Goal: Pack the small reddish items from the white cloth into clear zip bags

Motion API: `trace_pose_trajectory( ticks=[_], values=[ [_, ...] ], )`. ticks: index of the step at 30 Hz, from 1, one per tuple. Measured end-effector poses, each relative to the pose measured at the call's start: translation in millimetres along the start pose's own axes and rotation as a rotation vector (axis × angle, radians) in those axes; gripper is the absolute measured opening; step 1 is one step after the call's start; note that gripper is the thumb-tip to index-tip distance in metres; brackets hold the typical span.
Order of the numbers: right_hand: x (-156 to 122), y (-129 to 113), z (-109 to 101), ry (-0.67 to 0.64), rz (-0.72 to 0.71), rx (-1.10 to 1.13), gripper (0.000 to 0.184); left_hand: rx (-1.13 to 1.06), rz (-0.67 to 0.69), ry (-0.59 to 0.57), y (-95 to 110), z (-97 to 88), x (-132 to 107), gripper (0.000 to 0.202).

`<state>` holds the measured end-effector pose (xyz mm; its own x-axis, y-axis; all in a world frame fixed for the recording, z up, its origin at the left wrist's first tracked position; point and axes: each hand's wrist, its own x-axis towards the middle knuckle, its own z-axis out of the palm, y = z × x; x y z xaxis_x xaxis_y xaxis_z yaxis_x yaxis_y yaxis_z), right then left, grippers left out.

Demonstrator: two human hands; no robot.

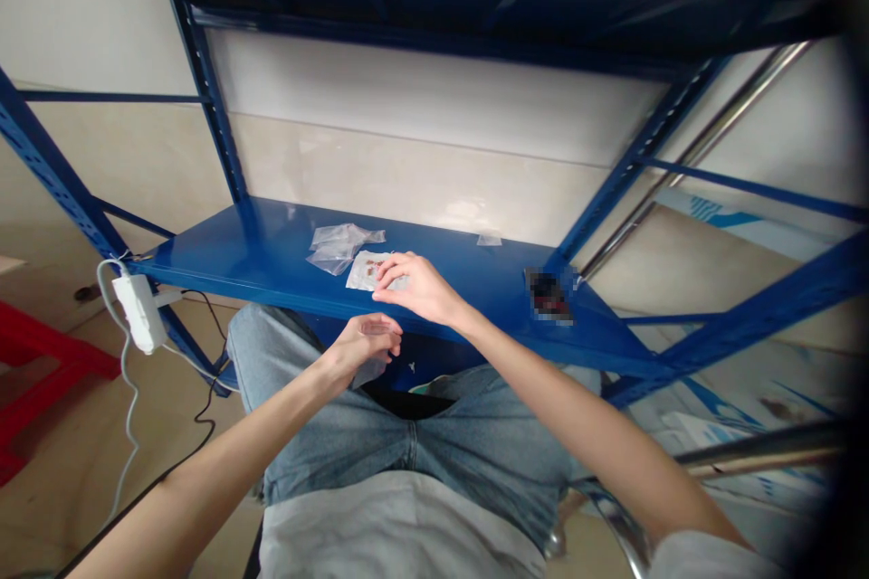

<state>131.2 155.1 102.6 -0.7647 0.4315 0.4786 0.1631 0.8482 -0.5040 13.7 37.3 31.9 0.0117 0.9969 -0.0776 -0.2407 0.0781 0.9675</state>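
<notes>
Head view, two hands (372,342) (419,284), one white packet (362,276)

A white packet (359,275), with small reddish-brown bits (374,267) on or in it, lies flat near the front of the blue shelf (272,253), partly covered by the right hand (419,286). Clear, creased bags (338,244) overlap just beyond. Another clear bag (370,370), partly hidden, hangs at the left hand (367,344)

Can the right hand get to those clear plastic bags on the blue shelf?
Probably yes. The right hand is close by, and the clear bags lie uncovered on the blue shelf. Only a flat white packet sits between, low enough to pass over.
</notes>
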Motion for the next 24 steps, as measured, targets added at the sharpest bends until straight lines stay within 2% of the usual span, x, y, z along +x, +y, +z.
trace_pose_trajectory(
  ticks=[2, 5, 17, 20, 24],
  values=[
    [-8, -20, 0, -0.067, -0.047, -0.09, 0.009, -0.03, -0.011, 0.008, 1, -0.2, 0, 0.027],
    [-16, -32, 4, -0.13, -0.074, -0.172, 0.011, -0.036, 0.015, -0.002, 4, -2.1, -1, 0.027],
    [-2, -27, 10, -0.197, -0.077, -0.249, 0.011, -0.061, 0.084, -0.014, 9, -15.3, 6, 0.023],
    [0, -22, 11, -0.149, -0.067, -0.234, 0.012, -0.083, 0.076, -0.012, 8, -17.2, 8, 0.024],
    [11, 8, 7, 0.05, 0.012, -0.244, 0.012, -0.073, 0.073, -0.023, 7, -19.3, 9, 0.027]
  ],
)
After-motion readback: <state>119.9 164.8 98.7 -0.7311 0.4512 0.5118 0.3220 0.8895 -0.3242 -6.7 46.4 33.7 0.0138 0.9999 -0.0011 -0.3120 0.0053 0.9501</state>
